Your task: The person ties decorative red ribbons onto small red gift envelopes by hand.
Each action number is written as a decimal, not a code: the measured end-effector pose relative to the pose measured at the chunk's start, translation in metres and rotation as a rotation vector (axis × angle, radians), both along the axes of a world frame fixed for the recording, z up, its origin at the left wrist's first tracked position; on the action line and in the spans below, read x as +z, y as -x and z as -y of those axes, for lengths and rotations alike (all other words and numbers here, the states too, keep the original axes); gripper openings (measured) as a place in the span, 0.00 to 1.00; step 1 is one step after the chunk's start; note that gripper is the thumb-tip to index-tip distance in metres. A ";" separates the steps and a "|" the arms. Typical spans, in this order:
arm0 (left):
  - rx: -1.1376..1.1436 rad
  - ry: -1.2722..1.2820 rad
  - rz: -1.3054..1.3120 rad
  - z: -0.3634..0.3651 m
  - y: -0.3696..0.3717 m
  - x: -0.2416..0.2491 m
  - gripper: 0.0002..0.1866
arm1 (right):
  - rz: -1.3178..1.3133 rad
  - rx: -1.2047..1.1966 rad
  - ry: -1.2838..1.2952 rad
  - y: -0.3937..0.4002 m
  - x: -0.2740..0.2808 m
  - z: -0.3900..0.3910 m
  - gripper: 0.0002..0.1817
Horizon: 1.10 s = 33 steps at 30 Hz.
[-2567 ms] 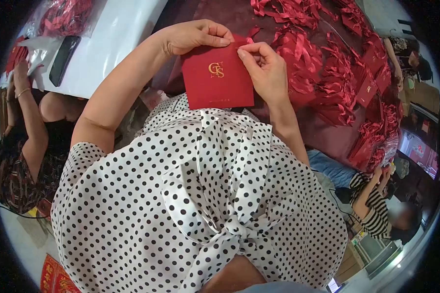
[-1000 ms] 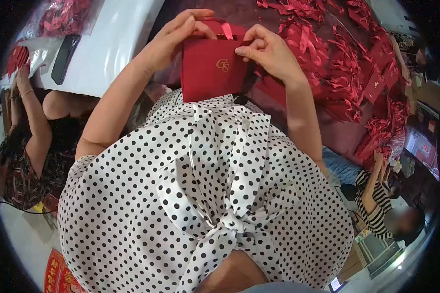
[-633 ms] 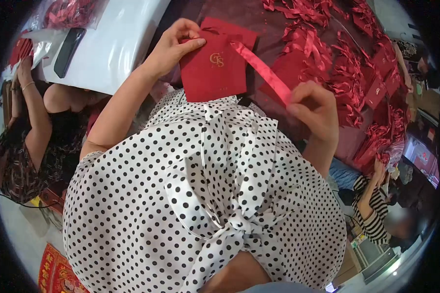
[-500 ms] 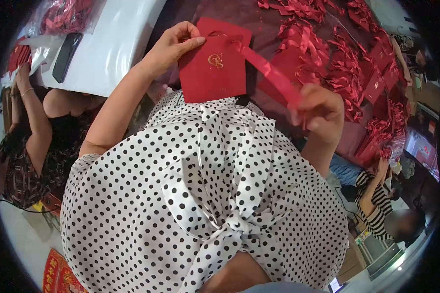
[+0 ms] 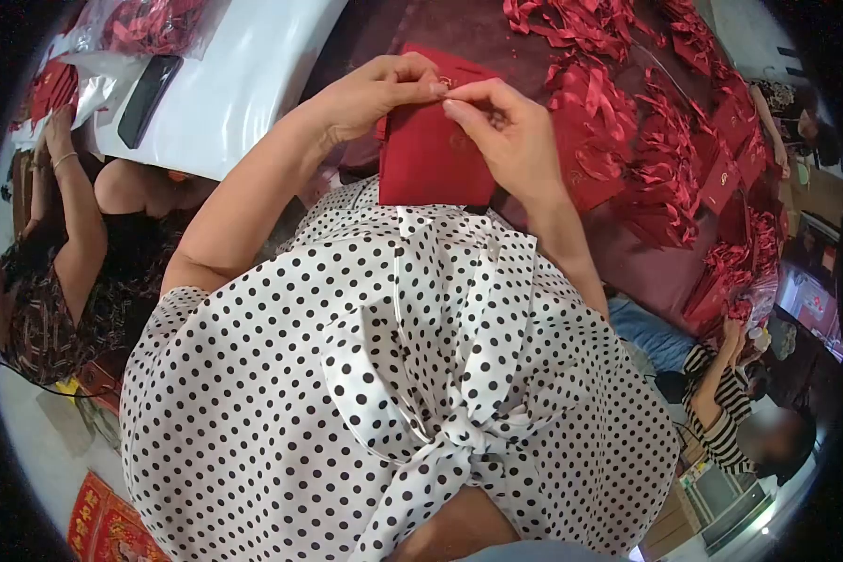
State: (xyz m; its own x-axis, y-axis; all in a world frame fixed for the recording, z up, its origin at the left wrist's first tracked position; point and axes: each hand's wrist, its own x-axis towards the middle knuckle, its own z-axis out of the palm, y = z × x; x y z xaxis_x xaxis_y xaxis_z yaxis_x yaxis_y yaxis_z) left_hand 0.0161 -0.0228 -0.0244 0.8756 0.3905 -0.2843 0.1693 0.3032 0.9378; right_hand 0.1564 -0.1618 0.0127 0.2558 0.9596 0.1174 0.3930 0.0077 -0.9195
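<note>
The maroon-covered surface (image 5: pixel 660 253) spreads ahead and to the right, with the white table (image 5: pixel 253 75) at far left. Over the maroon cover lies a heap of ribboned red pouches (image 5: pixel 670 140), probably kept there so the space right in front of me stays workable. A dark phone (image 5: pixel 150 101) rests on the white table.

One red pouch (image 5: pixel 431 169) is near me, in front of my waist, its lower edge by my dotted top (image 5: pixel 393 318), which likely helps steady it. My left hand (image 5: pixel 365 98) is nearly closed, thumb and forefinger pinching its upper part; my right hand (image 5: pixel 515 131) pinches there too, tips meeting the left's, perhaps for fine control. Whether ribbon sits between them, I cannot tell.

Half a second ago my right hand was out to the right, drawing a ribbon; now it's back beside the left, and the gold emblem (image 5: pixel 458 140) looks fainter.
</note>
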 end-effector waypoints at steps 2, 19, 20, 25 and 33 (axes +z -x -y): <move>-0.066 0.127 0.104 -0.005 0.008 0.000 0.07 | -0.448 -0.072 -0.025 0.004 -0.027 -0.008 0.06; -0.124 0.390 0.209 -0.014 0.016 -0.025 0.09 | -0.390 -0.037 0.014 0.006 -0.038 -0.010 0.07; -0.110 0.373 0.193 -0.014 0.016 -0.024 0.09 | -0.328 -0.049 0.027 0.006 -0.038 -0.011 0.06; -0.069 0.347 0.138 -0.011 0.014 -0.020 0.07 | -0.268 -0.092 0.061 0.011 -0.030 -0.013 0.06; -0.013 0.287 0.188 -0.005 0.014 -0.021 0.06 | -0.017 -0.115 0.141 0.018 -0.018 -0.018 0.07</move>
